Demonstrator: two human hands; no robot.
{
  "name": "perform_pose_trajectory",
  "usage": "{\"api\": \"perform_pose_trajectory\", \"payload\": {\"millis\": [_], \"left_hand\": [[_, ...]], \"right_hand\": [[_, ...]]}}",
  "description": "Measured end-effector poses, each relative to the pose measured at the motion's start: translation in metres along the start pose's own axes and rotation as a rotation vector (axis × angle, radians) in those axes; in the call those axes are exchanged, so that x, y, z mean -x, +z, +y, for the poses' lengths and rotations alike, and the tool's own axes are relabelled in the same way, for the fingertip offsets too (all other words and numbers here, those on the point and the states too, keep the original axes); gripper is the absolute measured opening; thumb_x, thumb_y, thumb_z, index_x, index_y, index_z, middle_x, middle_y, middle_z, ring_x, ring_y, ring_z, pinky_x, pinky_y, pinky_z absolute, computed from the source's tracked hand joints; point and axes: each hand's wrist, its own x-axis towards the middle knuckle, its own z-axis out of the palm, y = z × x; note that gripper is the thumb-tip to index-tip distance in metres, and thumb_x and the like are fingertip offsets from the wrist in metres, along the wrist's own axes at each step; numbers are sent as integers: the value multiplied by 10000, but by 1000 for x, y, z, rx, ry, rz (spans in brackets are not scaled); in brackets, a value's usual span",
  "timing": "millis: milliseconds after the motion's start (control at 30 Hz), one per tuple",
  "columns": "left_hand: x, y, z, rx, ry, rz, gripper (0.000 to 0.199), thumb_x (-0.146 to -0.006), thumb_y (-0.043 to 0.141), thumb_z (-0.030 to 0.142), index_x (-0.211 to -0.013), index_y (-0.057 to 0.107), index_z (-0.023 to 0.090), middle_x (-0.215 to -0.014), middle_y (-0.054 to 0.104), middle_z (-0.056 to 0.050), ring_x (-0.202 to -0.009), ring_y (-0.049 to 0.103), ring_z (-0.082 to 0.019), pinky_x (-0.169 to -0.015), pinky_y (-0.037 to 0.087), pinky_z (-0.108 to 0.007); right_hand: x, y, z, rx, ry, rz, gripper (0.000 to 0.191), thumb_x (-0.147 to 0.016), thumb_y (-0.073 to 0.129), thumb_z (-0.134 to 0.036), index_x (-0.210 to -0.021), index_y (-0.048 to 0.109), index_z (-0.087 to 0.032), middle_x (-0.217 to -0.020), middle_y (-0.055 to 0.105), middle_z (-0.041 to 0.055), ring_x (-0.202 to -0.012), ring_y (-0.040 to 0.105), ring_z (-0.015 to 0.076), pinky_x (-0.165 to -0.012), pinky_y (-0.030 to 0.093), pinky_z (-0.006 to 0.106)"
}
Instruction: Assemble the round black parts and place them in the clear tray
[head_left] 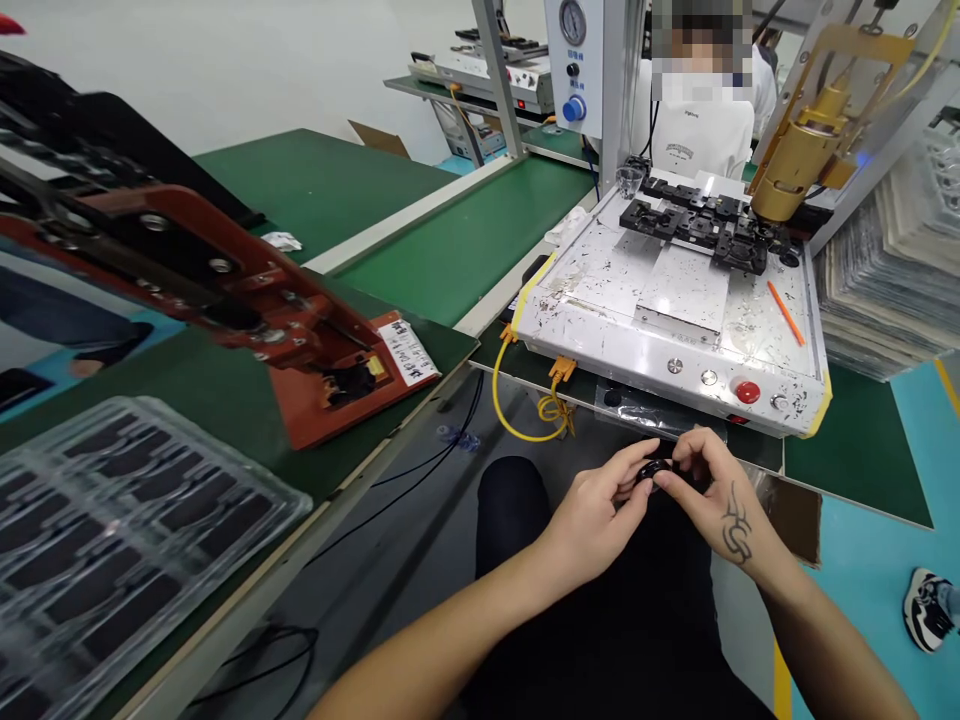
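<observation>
A small glossy black part (654, 468) is pinched between my two hands, above my lap and in front of the bench edge. My left hand (604, 510) grips it from the left with thumb and fingers. From the right, my right hand (712, 490) closes thumb and fingers on the same part. Its exact kind is not clear, as the fingers cover much of it. Just beyond my hands stands a white press machine (600, 320) with a black fixture (697, 225) on its top plate and a gold press head (795, 165) over the fixture's right end.
A red toggle-clamp jig (300, 400) stands on the left bench behind a clear tray of dark parts (292, 500). An orange stick (785, 312) lies on the machine plate. Stacked trays (885, 270) are at right. A yellow cable (517, 432) loops below the machine. A person (690, 130) sits opposite.
</observation>
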Motion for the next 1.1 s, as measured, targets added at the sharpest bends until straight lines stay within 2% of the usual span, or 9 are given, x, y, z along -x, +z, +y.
{"api": "perform_pose_trajectory", "payload": {"millis": [33, 100, 167, 267, 333, 400, 500, 633, 1100], "left_hand": [[-1, -3, 1, -42, 11, -28, 517, -1049, 597, 254, -1560, 559, 186, -1195, 824, -108, -1033, 806, -242, -949, 625, -346], [-4, -11, 2, -97, 20, -73, 600, -1036, 605, 234, -1623, 485, 207, -1302, 798, -121, -1176, 780, -278, -1020, 605, -382], [-6, -16, 4, -87, 16, -97, 625, -1032, 613, 232, -1640, 463, 229, -1393, 758, -128, -1312, 718, -296, -1109, 563, -415], [-8, -19, 5, 80, -28, -53, 623, -1023, 663, 266, -1617, 477, 249, -1520, 668, -144, -1353, 688, -283, -1142, 552, -419], [-8, -17, 5, 191, -74, 42, 591, -977, 747, 297, -1533, 557, 230, -1455, 697, -151, -1274, 721, -272, -1071, 597, -393], [-6, -13, 5, 247, -112, 107, 438, -945, 794, 331, -1345, 682, 192, -1205, 781, -119, -1081, 770, -249, -951, 637, -363], [-4, -8, 8, 263, -132, 125, 257, -964, 771, 373, -1119, 749, 169, -922, 775, -57, -803, 761, -199, -792, 644, -328], [-1, -8, 16, 180, -101, 146, 221, -963, 764, 353, -1086, 777, 169, -904, 767, -52, -742, 748, -186, -735, 637, -307], [1, -11, 19, 70, -52, 128, 205, -976, 724, 330, -1073, 777, 157, -870, 743, -53, -712, 742, -186, -674, 635, -287]], "right_hand": [[-1, -1, 2, 16, -46, -46, 92, -1024, 696, -335, -1086, 665, -274, -999, 649, 52, -894, 637, 242, -826, 540, 394], [-3, -2, 5, 48, -152, -130, 179, -1062, 623, -293, -1217, 713, -295, -1118, 683, 92, -1023, 672, 274, -925, 552, 428], [-5, -2, 4, 57, -211, -158, 204, -1075, 594, -272, -1204, 748, -307, -1162, 711, 106, -1090, 684, 294, -974, 549, 448], [-6, -1, 0, -29, -103, -96, 99, -1043, 671, -329, -1047, 757, -280, -958, 735, 67, -880, 698, 260, -825, 575, 408], [-6, 2, -3, -171, 64, -58, 157, -1015, 720, -408, -979, 737, -256, -806, 700, 28, -709, 657, 212, -686, 559, 359], [-5, 7, -4, -339, 209, -50, 252, -985, 750, -487, -968, 723, -237, -728, 669, 3, -621, 623, 182, -610, 544, 329], [-4, 14, -4, -498, 285, -45, 347, -936, 788, -558, -1015, 728, -226, -743, 673, 1, -604, 624, 170, -576, 550, 315], [-3, 16, -6, -477, 275, -21, 360, -945, 775, -559, -1092, 754, -231, -789, 692, 16, -638, 648, 179, -591, 568, 322], [-1, 16, -20, -414, 294, 39, 363, -895, 805, -581, -969, 739, -232, -663, 625, -11, -553, 550, 154, -548, 517, 306]]}}
